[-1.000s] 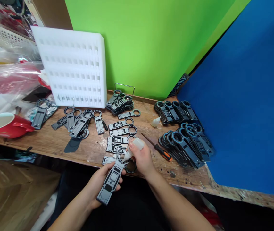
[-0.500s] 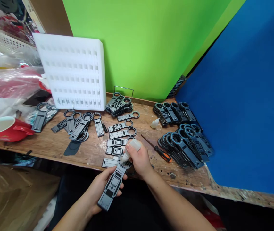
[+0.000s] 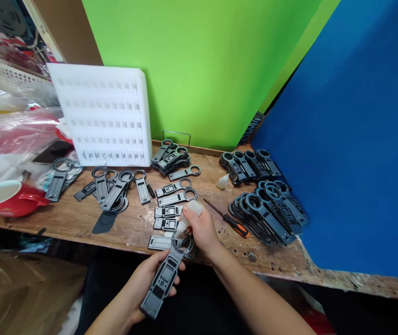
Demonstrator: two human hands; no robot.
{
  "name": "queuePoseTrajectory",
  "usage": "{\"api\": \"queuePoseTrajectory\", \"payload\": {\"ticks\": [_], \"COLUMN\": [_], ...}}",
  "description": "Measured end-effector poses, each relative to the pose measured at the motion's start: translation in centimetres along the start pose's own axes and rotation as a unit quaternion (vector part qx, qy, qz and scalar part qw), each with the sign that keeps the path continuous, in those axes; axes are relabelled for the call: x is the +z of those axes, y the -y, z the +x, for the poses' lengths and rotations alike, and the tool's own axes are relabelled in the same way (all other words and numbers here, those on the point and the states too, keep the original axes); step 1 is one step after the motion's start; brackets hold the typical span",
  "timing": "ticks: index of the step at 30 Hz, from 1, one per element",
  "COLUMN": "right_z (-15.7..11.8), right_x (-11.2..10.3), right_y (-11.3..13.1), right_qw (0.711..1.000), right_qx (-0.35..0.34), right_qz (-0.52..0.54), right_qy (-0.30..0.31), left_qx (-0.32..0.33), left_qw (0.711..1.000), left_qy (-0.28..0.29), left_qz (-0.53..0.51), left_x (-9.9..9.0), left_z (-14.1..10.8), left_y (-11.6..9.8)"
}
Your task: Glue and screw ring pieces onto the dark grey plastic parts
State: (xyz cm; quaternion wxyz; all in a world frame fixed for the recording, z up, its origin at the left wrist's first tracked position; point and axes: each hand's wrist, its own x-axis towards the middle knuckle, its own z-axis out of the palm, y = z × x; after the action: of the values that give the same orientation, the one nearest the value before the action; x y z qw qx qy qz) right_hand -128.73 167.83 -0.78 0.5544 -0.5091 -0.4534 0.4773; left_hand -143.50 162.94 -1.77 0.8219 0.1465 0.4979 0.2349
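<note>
My left hand (image 3: 150, 274) is wrapped round the body of a grey plastic part (image 3: 164, 279), whose ring end points up and away from me at the bench's front edge. Pinched in my right hand (image 3: 202, 228) is a small translucent white bottle (image 3: 194, 210), tilted with its narrow tip down at the ring's upper left. Whether anything comes out of the tip is too small to tell. Just beyond my hands lies a column of similar parts (image 3: 172, 199), the nearest ones partly hidden by my right hand and the held part.
An orange-black screwdriver (image 3: 235, 224) lies right of my right hand, near stacked ringed parts (image 3: 265, 218). A translucent cap-like piece (image 3: 223, 182) is behind it. Further left are loose parts (image 3: 117, 190), a white foam block (image 3: 103, 111) and a red mug (image 3: 12, 200).
The bottle tip has moved from inside the ring to its upper left rim. The camera view has shifted slightly, and both hands keep their grips.
</note>
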Motion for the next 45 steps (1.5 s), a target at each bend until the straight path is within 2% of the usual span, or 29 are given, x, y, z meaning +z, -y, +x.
{"api": "queuePoseTrajectory", "payload": {"ticks": [5, 13, 17, 22, 30, 39, 45], "right_z": [0.3, 0.8, 0.9, 0.7, 0.4, -0.2, -0.6], "right_x": [0.1, -0.2, -0.4, -0.7, -1.1, -1.5, -1.6], "right_y": [0.1, -1.0, -0.8, -0.7, -0.8, -0.9, -0.8], "right_qw": [0.999, 0.998, 0.998, 0.996, 0.991, 0.989, 0.986], "right_qx": [0.019, 0.006, -0.009, -0.022, -0.048, -0.096, -0.107], "right_qz": [0.037, 0.056, 0.044, 0.027, -0.004, -0.056, -0.091], "right_qy": [-0.003, -0.028, -0.05, -0.084, -0.124, -0.103, -0.085], "left_qx": [0.007, 0.011, 0.009, 0.019, 0.035, 0.044, 0.028], "left_qw": [1.0, 1.0, 1.0, 1.0, 0.999, 0.998, 0.999], "left_qy": [0.012, 0.02, -0.005, 0.003, -0.022, -0.035, -0.012], "left_qz": [0.0, 0.01, 0.011, 0.009, -0.008, 0.003, 0.032], "left_x": [-0.3, -0.2, -0.1, -0.1, -0.1, -0.1, -0.6], "left_z": [-0.1, -0.3, -0.4, -0.4, -0.6, -0.8, -0.6], "left_y": [0.1, -0.1, -0.1, 0.0, -0.1, -0.6, -0.6]}}
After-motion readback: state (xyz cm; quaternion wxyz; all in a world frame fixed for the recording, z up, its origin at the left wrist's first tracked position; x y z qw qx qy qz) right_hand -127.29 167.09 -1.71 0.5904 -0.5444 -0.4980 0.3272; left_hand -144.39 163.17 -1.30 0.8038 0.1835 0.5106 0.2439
